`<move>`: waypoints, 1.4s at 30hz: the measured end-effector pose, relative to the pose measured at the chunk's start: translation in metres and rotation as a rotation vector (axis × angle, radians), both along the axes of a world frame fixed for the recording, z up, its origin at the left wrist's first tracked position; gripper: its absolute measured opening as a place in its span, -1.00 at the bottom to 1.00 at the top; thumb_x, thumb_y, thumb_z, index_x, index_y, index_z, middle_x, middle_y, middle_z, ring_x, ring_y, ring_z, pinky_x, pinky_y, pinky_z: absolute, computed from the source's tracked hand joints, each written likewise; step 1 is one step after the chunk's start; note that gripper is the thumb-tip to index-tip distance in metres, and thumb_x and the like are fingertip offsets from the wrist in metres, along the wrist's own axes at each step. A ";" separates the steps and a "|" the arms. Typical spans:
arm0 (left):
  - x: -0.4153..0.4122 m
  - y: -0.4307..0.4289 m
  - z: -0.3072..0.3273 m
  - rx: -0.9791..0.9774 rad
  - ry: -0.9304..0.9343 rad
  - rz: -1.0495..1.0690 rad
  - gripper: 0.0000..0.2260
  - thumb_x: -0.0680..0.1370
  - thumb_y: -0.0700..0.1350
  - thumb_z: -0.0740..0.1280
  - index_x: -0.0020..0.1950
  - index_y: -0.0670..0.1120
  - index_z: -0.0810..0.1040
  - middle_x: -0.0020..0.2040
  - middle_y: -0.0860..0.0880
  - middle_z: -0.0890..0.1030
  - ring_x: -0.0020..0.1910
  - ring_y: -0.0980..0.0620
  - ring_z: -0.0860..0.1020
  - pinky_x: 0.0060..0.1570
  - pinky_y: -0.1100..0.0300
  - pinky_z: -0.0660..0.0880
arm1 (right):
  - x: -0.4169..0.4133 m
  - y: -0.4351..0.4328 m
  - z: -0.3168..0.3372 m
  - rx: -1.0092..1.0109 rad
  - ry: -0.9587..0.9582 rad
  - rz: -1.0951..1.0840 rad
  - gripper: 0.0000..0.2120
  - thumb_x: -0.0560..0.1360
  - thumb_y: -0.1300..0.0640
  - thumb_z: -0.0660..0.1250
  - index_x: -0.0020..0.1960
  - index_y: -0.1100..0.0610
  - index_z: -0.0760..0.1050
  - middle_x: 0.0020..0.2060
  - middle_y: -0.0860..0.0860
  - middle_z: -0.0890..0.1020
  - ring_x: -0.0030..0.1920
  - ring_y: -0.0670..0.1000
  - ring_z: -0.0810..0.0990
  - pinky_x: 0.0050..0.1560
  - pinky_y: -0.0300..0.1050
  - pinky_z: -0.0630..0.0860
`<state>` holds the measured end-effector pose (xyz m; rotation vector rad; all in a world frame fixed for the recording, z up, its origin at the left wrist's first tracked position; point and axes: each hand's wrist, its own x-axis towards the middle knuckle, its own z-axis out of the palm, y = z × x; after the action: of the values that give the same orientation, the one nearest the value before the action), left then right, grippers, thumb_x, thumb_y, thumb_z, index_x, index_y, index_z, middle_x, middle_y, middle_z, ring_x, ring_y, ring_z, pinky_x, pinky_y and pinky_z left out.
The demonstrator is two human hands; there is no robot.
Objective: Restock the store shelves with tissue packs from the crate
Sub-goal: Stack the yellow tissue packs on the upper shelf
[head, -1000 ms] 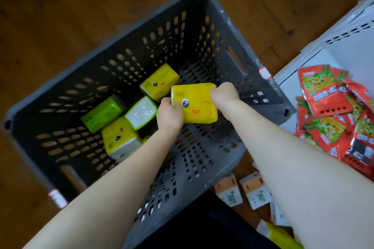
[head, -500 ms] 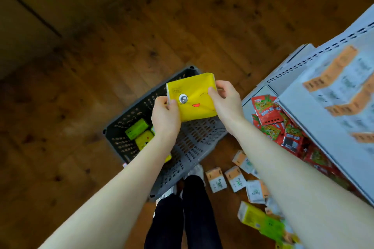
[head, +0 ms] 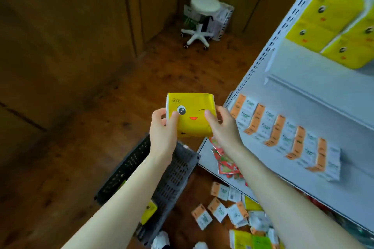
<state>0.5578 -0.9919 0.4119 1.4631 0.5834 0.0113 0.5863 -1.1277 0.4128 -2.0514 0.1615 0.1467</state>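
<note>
A yellow tissue pack [head: 191,113] with a winking cartoon face is held up at chest height in front of me. My left hand [head: 164,131] grips its left edge and my right hand [head: 222,127] grips its right edge. Below my arms stands the dark grey crate [head: 178,174] on the wooden floor, with another yellow pack [head: 148,211] visible inside. The white store shelves [head: 303,91] rise on the right. Several matching yellow packs [head: 332,26] fill the upper shelf.
A row of orange-and-white tissue packs [head: 283,133] lines the middle shelf. Red snack bags [head: 224,159] lie on the lower shelf. Several small packs [head: 222,210] are scattered on the floor by the shelf base. A white stool [head: 202,20] stands in the far corner.
Both hands lifted the yellow pack out of the crate and up to shelf height. My view rose from the crate to the shelves and the room.
</note>
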 end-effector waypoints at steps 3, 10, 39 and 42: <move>0.017 -0.028 0.044 0.035 -0.083 -0.061 -0.85 0.59 -0.05 0.22 0.15 0.01 0.35 0.09 -0.09 0.57 0.01 -0.01 0.57 -0.05 0.07 0.56 | 0.006 -0.029 0.043 -0.004 -0.088 -0.059 -0.68 0.58 0.00 0.18 0.25 0.14 0.40 0.01 -0.01 0.51 0.05 0.03 0.52 0.04 -0.01 0.50; 0.046 -0.113 0.120 0.179 -0.270 -0.225 -0.69 0.57 0.03 0.21 0.28 -0.02 0.42 0.10 -0.09 0.55 0.02 0.01 0.56 -0.04 0.12 0.56 | 0.015 -0.117 0.116 -0.023 -0.241 -0.259 -0.77 0.58 0.03 0.18 0.08 0.16 0.46 -0.20 -0.04 0.48 -0.14 0.00 0.43 -0.29 -0.23 0.32; 0.137 -0.459 0.102 0.350 -0.048 -0.503 -0.77 0.51 -0.05 0.35 0.01 -0.21 0.53 -0.06 -0.16 0.62 -0.07 -0.15 0.60 -0.03 0.04 0.55 | 0.063 -0.455 0.096 -0.204 -0.126 -0.557 -0.57 0.43 0.16 0.42 0.24 0.23 0.40 0.13 0.15 0.56 0.13 0.15 0.52 -0.06 -0.20 0.33; 0.148 -0.467 0.103 0.295 -0.079 -0.510 -0.81 0.54 -0.11 0.29 0.02 -0.21 0.59 -0.11 -0.15 0.63 -0.07 -0.14 0.60 0.05 -0.06 0.56 | 0.081 -0.459 0.093 -0.216 -0.134 -0.563 -0.62 0.45 0.19 0.39 0.22 0.24 0.41 0.11 0.16 0.58 0.11 0.16 0.53 -0.09 -0.22 0.31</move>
<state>0.7055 -1.4585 0.5151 1.8567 0.1337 -0.2525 0.6671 -1.5870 0.5062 -2.1382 0.6846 -0.3699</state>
